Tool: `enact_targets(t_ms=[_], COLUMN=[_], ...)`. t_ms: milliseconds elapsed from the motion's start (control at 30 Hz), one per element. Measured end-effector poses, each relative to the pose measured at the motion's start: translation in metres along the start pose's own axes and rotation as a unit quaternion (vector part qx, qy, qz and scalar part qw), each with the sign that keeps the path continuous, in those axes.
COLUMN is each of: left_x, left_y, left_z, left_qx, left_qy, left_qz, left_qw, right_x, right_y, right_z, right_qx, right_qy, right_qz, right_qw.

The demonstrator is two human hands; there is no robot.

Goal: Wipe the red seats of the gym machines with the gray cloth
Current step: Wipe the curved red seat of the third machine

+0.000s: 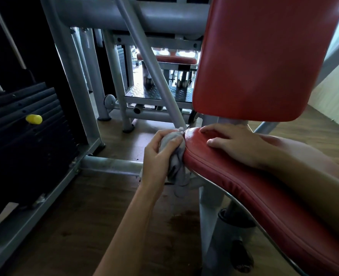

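so the red seat (254, 188) runs long from the bottom right of my view up toward the middle, and its rounded far end points at the gray frame tube (158, 76) that slants down to it, with the red backrest (264, 56) standing upright just above that end; I've got the gray cloth (176, 164) bunched up in my left hand (158, 156), fingers and thumb curled round it, and it's pressed against the left side edge of the seat right at that tip, a loose tail of it hanging down below my palm beside the seat post; my right hand (236, 146) lies flat on top of the seat with the fingers straight, holding nothing, just beside the cloth; off to the left the dark weight stack (25, 136) has a yellow pin (33, 119) stuck in it, and a second red seat (165, 58) shows further back through the frame
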State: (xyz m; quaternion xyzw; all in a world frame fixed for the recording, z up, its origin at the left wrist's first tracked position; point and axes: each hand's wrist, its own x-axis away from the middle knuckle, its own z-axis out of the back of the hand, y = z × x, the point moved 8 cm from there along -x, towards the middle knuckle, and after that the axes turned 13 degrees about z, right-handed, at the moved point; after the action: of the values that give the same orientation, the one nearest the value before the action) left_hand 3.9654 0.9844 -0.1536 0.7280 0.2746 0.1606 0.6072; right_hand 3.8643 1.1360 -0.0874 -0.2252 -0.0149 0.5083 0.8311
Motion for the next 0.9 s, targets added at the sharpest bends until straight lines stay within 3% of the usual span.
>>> enact_targets(t_ms=[133,333,467,733,900], left_x=[0.009,-0.045,-0.023,0.053,0.010], left_y=[0.007,-0.007,-0.013,0.009,0.028], left_z=[-0.002,-0.017,-0.008,-0.004,-0.005], left_qx=[-0.018,0.052,0.057,-0.042,-0.041], left_qy=[0.011,-0.011,0.023,0.066,0.053], left_qz=[-0.017,0.099,0.067,-0.042,0.007], left_qw=[1.000,0.994,0.996,0.996,0.998], right_x=[0.001,0.002,0.001,0.007,0.016], right_y=[0.001,0.003,0.002,-0.001,-0.006], right_z=[0.000,0.003,0.002,0.005,0.005], right_qx=[0.023,0.001,0.006,-0.015,-0.017], right_qy=[0.000,0.005,-0.002,0.014,-0.001], right_qz=[0.003,0.004,0.000,-0.019,-0.031], right_qw=[1.000,1.000,1.000,1.000,0.999])
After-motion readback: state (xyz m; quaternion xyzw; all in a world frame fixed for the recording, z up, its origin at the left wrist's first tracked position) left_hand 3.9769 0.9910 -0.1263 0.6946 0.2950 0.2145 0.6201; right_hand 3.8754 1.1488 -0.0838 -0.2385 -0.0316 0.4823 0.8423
